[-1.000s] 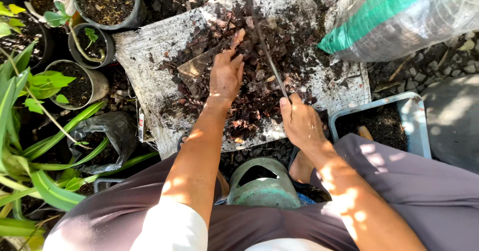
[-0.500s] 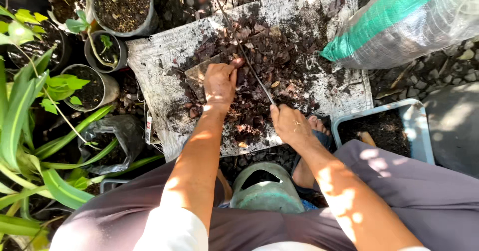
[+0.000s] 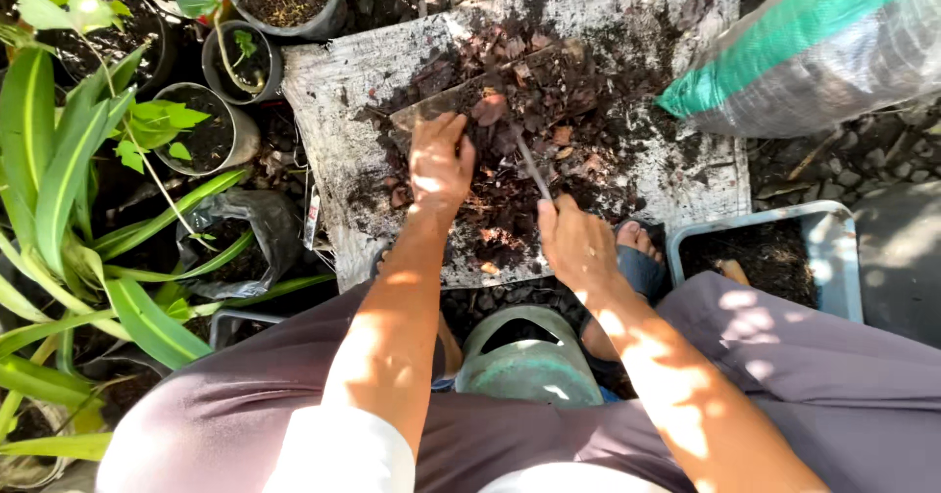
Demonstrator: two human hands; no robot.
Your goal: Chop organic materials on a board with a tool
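Both hands drew nearer; soil fills the pots (image 3: pixel 204 138) and tub (image 3: pixel 774 258).

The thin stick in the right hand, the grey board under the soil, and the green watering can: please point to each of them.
thin stick (image 3: pixel 529 165), head view, middle of its shaft.
grey board (image 3: pixel 338 111), head view, bare left part.
green watering can (image 3: pixel 529 370), head view, top of its body.

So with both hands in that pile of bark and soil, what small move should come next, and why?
Probably bring the knife down on the bark chunk just ahead of the left hand. The right hand holds the blade angled into the pile on the board, the left hand presses the bark flat, and that chunk looks larger than the pieces around it.
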